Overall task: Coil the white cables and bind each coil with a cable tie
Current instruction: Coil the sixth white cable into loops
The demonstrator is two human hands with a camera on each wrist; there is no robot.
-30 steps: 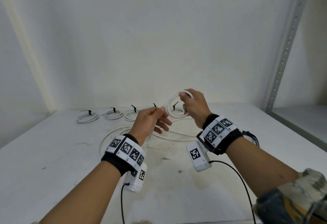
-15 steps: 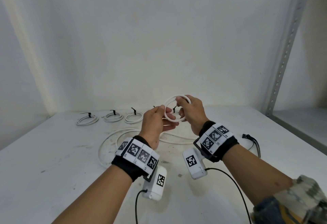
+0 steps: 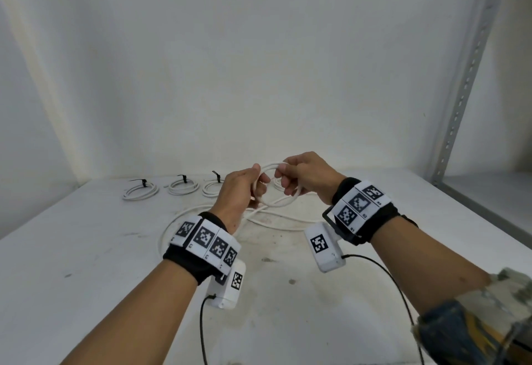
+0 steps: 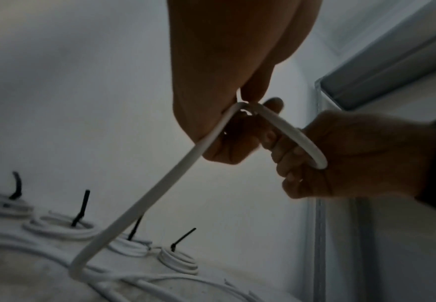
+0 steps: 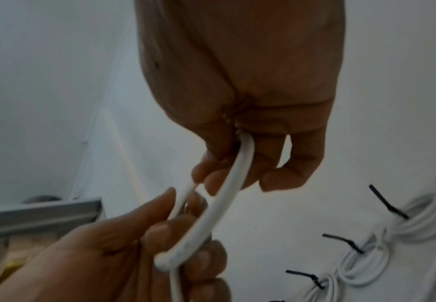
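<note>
Black wristbands (image 3: 188,261) with checkered white tags, white wrist cameras (image 3: 325,246), black leads, patterned sleeve (image 3: 475,321)

tied coils (image 3: 184,187) behind loose cable (image 3: 276,222)

1. Plain white round plastic cable (image 3: 283,202), looped between both hands.
2. White coiled cable bundles (image 3: 184,187) beyond the left hand, each bound by a black cable tie (image 3: 182,178).
3. Black wristbands (image 3: 374,220) carrying black-and-white square-patterned tags.
</note>
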